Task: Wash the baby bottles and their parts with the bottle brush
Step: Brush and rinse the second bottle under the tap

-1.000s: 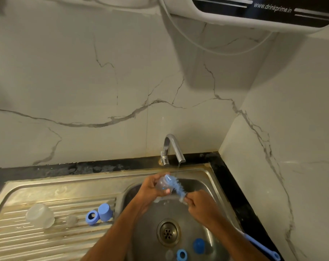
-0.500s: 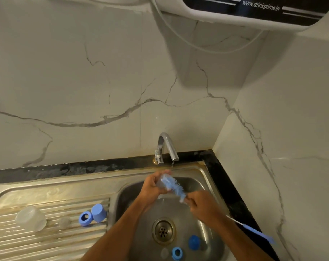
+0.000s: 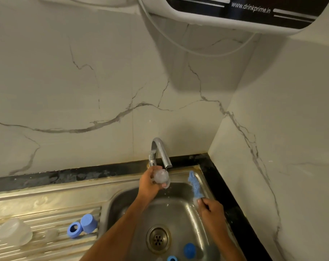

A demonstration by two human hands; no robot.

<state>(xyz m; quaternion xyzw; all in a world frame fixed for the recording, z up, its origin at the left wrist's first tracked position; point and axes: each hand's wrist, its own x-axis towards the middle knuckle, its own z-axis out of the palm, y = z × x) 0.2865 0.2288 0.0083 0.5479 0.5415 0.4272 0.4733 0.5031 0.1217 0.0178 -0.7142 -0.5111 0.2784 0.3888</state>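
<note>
A clear bottle part [image 3: 160, 177] is gripped in the left hand [image 3: 150, 182] directly beneath the tap [image 3: 159, 153] spout, at 12 o'clock of the sink [image 3: 122, 200] basin; the fingers are curled round it, and whether water runs onto it cannot be told with certainty, though droplets are seen below it

The brush [image 3: 195, 186] is held by the right hand [image 3: 211, 210] at 2 o'clock of the basin, well apart from the clear part; the fingers are closed round the shaft just below the blue bristle head, which is pointed up toward 12 o'clock along the right basin wall

The drain [image 3: 158, 239] is located at the basin centre. A blue cap [image 3: 189, 250] is seen at 4 o'clock of the drain, and a blue ring [image 3: 172, 258] at 5 o'clock, cut by the lower frame edge

On the ribbed drainboard [image 3: 47, 247], at 9 o'clock of the basin, four items are laid out: a clear bottle [image 3: 14, 232] on its side at the far left, a small clear part [image 3: 51, 234] beside it, then a second blue ring [image 3: 74, 229] touching a second blue cap [image 3: 88, 223] nearest the basin

A purifier [image 3: 244, 14] is mounted on the marble wall [image 3: 84, 81] at 1 o'clock above the tap
</note>
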